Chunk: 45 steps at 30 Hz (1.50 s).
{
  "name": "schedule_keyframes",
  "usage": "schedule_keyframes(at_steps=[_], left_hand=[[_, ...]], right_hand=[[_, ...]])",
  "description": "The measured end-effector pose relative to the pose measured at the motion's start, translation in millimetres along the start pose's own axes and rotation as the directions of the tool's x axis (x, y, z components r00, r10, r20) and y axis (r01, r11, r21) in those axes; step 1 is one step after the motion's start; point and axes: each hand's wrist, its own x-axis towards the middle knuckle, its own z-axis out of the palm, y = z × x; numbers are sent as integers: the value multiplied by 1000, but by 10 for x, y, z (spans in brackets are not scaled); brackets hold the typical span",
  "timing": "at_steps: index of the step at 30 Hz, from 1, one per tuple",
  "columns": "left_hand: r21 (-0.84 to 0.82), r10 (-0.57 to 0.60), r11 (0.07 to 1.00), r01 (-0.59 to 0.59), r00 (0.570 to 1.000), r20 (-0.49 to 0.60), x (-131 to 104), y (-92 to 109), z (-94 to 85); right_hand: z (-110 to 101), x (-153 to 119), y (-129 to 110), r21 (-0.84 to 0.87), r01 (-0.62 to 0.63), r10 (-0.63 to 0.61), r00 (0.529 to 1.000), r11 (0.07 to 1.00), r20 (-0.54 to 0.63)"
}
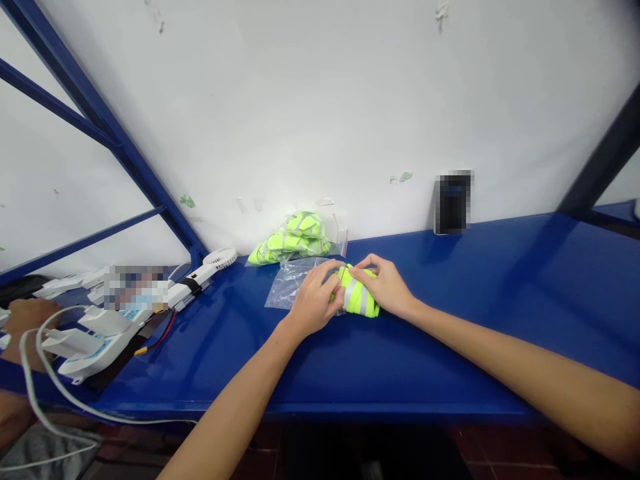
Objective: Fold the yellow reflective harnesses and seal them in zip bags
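Observation:
A folded bundle of neon yellow-green fabric with silver stripes, looking like a reflective vest, lies on the blue table between my hands. My left hand is closed at the bundle's left end, its fingers curled and pinching the fabric; the fingertips are partly hidden. From the right, my right hand grips the top of the bundle with thumb and bent fingers. Under and behind my left hand lies a flat clear plastic bag. Whether the bundle's left end is inside this bag, I cannot tell.
Against the wall rests another clear bag with striped neon fabric. A blurred dark upright object leans there farther right. On the left are a small white fan, a white power strip, cables and another person's hand.

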Motion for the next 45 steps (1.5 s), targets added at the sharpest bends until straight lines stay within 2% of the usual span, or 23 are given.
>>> schedule_keyframes(at_steps=[4, 6, 9, 13, 16, 20, 25, 28, 30, 35, 37, 40, 45], left_hand=[[-116, -90, 988, 98, 993, 76, -13, -22, -39], [-151, -51, 986, 74, 988, 148, -16, -28, -61], [-116, 41, 993, -14, 971, 235, -10, -31, -69], [-3, 74, 997, -75, 974, 216, 0, -58, -36], [39, 37, 998, -45, 982, 186, -4, -85, -14], [77, 1, 997, -16, 981, 196, -5, -65, 7], [147, -9, 989, -5, 996, 89, 20, 37, 52], [170, -48, 985, 38, 997, 57, 24, 43, 52], [160, -72, 986, 55, 993, 97, 13, 7, 23], [64, -27, 998, 7, 951, 309, -26, -109, -125], [84, -19, 996, -7, 956, 294, -27, -133, -173], [160, 19, 986, -52, 979, 204, -14, -151, -195], [235, 116, 962, -139, 987, 109, 5, -137, -119]], right_hand=[[21, -27, -33, -22, 31, -31, 1000, 999, 2], [16, -16, -32, -35, 40, -40, 999, 999, -21], [0, 17, -12, -53, 23, -27, 997, 998, -72], [-15, 30, -17, -3, -12, 12, 997, 1000, -76], [-15, 5, -51, 8, 7, -7, 999, 1000, -38], [-8, -22, -79, -8, 53, -53, 999, 999, -5], [-3, -21, -130, 97, 137, -148, 982, 986, 119], [0, -32, -170, 194, 108, -141, 976, 975, 166], [-4, -43, -181, 257, 39, -100, 969, 966, 228], [-55, -39, -171, 260, -98, -6, 928, 961, 373], [-73, -20, -161, 313, -126, -12, 914, 941, 405], [-72, 8, -146, 383, -133, -35, 915, 914, 402], [-17, -11, -154, 379, -90, -52, 936, 921, 348]])
